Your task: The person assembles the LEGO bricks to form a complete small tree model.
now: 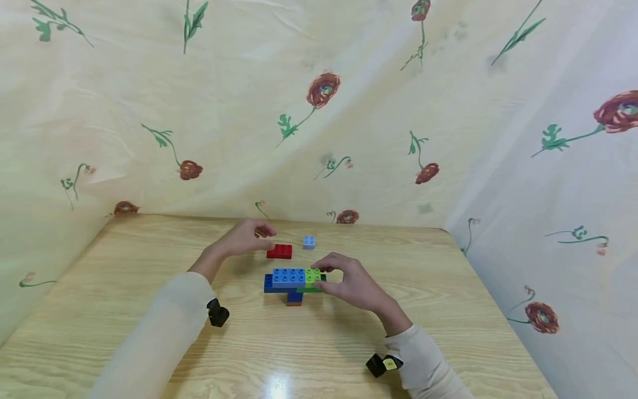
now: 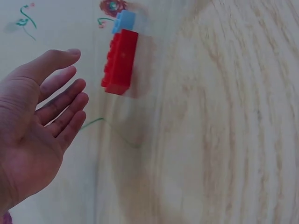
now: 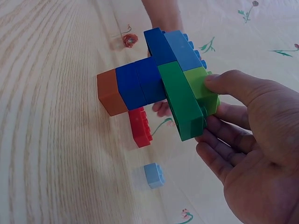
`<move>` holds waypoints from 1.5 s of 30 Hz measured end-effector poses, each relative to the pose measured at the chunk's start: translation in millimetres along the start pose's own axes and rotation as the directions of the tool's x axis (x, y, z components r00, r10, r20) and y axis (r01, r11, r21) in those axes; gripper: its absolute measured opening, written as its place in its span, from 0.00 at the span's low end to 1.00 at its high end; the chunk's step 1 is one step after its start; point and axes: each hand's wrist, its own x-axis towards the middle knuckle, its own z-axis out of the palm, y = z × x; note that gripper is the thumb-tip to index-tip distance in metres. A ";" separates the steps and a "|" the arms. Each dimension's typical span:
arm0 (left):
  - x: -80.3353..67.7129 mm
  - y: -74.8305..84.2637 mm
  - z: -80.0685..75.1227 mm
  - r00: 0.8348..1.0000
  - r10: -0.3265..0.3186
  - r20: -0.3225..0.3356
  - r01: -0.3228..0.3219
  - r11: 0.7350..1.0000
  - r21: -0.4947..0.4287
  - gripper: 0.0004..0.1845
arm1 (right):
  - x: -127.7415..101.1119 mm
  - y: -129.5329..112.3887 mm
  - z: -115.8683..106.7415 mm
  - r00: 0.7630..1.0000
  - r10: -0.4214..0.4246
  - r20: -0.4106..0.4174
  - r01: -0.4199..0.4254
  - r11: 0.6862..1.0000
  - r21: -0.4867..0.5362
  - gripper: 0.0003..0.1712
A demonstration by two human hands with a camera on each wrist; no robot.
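Toy building bricks form a T-shaped build standing on the table. Its stem has an orange brick at the bottom and blue bricks above. Across the top lie a dark blue brick and a dark green brick, topped by a lighter blue brick and a lime green brick. My right hand pinches the lime brick between thumb and fingers at the build's right end. Beside a red brick, my left hand hovers with fingers loosely bent, holding nothing.
A small light blue brick sits on the wooden table, behind and right of the red one. Flower-patterned cloth hangs along the table's back and sides. Each sleeve carries a small black device near the wrist.
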 end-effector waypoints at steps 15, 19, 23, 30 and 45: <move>1.8 -17.1 19.7 0.996 -0.080 0.032 0.080 0.997 0.006 0.19 | -1.3 1.4 0.1 1.000 0.015 0.001 -0.015 1.000 -0.001 0.17; 2.4 -20.2 22.2 0.996 -0.083 0.012 0.083 0.997 -0.003 0.18 | -0.8 1.2 0.5 1.000 0.009 0.002 -0.009 1.000 0.000 0.17; 2.6 -22.4 23.8 0.996 -0.085 0.003 0.085 0.996 -0.003 0.17 | -0.5 1.0 0.5 1.000 0.005 0.001 -0.005 1.000 -0.004 0.18; 0.8 -23.5 24.3 0.997 -0.081 0.008 0.081 0.997 -0.016 0.16 | -1.1 1.2 0.7 1.000 0.004 -0.008 -0.004 1.000 -0.010 0.17; -16.7 1.9 14.3 0.998 -0.058 -0.037 0.056 0.997 -0.062 0.16 | -1.7 -1.4 -0.8 1.000 0.004 -0.002 -0.004 1.000 -0.020 0.17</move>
